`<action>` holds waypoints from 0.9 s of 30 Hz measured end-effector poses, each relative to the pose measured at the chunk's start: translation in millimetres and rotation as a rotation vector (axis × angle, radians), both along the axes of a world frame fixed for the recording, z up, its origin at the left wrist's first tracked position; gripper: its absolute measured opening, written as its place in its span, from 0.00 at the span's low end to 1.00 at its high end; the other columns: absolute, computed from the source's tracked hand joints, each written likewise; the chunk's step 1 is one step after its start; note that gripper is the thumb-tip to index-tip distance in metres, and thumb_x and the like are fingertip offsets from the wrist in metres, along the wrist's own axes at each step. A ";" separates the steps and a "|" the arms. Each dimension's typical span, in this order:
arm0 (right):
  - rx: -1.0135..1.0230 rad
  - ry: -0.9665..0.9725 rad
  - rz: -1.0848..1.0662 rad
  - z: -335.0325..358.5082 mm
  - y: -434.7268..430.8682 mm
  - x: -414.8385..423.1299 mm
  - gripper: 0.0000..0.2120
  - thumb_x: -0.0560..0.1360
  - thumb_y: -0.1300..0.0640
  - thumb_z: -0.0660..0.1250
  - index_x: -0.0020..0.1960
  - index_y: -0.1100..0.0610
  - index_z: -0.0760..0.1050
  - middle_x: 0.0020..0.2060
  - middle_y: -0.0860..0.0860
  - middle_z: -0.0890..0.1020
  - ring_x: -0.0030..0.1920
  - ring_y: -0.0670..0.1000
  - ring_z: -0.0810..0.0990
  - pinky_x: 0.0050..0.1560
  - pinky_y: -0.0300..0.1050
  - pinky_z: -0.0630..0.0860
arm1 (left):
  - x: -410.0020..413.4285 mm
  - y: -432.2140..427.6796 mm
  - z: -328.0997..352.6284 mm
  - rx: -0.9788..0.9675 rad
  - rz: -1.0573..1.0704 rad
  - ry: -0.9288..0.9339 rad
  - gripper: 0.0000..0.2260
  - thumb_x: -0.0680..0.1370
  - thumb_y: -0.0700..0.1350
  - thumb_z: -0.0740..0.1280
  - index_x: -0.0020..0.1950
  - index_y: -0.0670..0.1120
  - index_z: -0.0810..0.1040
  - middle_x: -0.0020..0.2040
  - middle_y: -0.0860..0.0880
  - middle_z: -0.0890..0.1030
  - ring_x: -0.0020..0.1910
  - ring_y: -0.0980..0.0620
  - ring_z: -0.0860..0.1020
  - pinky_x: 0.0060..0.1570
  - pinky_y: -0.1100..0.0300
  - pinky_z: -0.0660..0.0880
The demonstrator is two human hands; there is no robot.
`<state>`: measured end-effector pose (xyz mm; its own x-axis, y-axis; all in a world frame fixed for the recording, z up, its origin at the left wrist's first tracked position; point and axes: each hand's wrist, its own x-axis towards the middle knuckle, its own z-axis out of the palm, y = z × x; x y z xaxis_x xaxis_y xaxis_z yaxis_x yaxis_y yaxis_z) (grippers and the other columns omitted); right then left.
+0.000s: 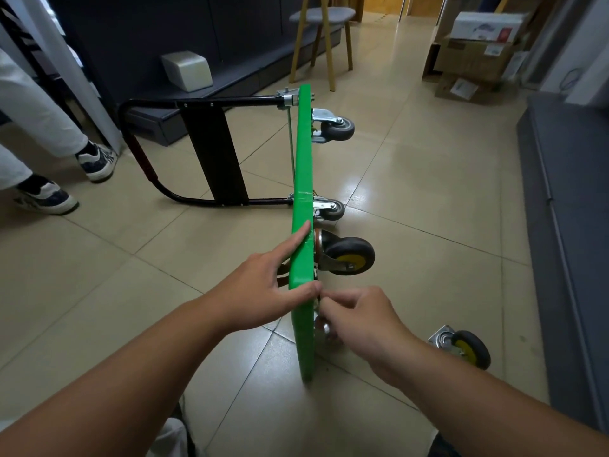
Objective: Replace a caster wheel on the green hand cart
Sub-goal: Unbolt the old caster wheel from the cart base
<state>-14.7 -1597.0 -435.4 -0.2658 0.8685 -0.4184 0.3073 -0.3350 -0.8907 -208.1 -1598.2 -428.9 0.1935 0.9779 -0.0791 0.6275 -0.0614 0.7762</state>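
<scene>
Green hand cart (301, 179) lies on its side on the tiled floor (428, 192). Left hand (263, 291) presses flat-fingered on its upper edge; right hand (359, 321) pinches a metal fitting (320, 326) under the near corner. One mounted caster (349, 257) shows a yellow hub and a loose caster (468, 347) lies nearby, so the swap looks midway, fastening not yet finished.

Green hand cart (303, 179) standing on its long edge on the tiled floor (428, 192), black handle (211, 102) folded out toward 9 o'clock. The left hand (263, 291) rests straight-fingered on the upper edge. The right hand (359, 321) has its fingertips bunched against the underside; what they pinch is too small to tell. A yellow-hubbed caster (349, 257) is mounted at 12 o'clock of that hand, with two grey casters (334, 127) beyond. A loose caster (468, 347) lies on the floor at 3 o'clock.
</scene>
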 end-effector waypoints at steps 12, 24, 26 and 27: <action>0.393 0.009 0.062 -98.4 -28.3 1.5 0.28 0.77 0.65 0.70 0.72 0.43 0.71 0.39 0.53 0.82 0.35 0.40 0.75 0.39 0.30 0.73 | 4.0 9.4 10.5 -0.017 0.054 0.160 0.41 0.67 0.71 0.64 0.77 0.79 0.47 0.67 0.49 0.81 0.59 0.47 0.82 0.51 0.49 0.84; 0.062 -0.243 -0.114 -65.7 -25.9 31.3 0.12 0.74 0.57 0.62 0.33 0.51 0.77 0.24 0.46 0.69 0.29 0.49 0.67 0.33 0.43 0.64 | 5.7 11.1 18.3 -0.073 0.010 0.254 0.43 0.70 0.72 0.64 0.79 0.76 0.44 0.75 0.49 0.74 0.63 0.47 0.81 0.58 0.48 0.82; 0.016 -0.153 -0.162 -51.3 -14.7 25.4 0.13 0.74 0.55 0.61 0.32 0.54 0.74 0.26 0.49 0.71 0.28 0.51 0.68 0.33 0.43 0.63 | 5.7 10.1 16.9 -0.087 0.006 0.248 0.43 0.69 0.74 0.63 0.78 0.77 0.42 0.76 0.48 0.73 0.63 0.46 0.80 0.57 0.48 0.83; 0.031 -0.132 -0.143 -42.7 -9.2 22.1 0.14 0.75 0.55 0.61 0.32 0.55 0.74 0.25 0.48 0.72 0.28 0.49 0.68 0.32 0.42 0.64 | 6.0 9.4 16.6 -0.091 0.006 0.239 0.43 0.68 0.75 0.62 0.78 0.77 0.42 0.77 0.48 0.72 0.64 0.46 0.80 0.57 0.48 0.83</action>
<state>7.4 -1606.2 -478.1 -0.0837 0.9063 -0.4143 0.3736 -0.3570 -0.8562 -202.2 -1588.9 -412.3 0.1531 0.9656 -0.2100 0.7937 0.0064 0.6082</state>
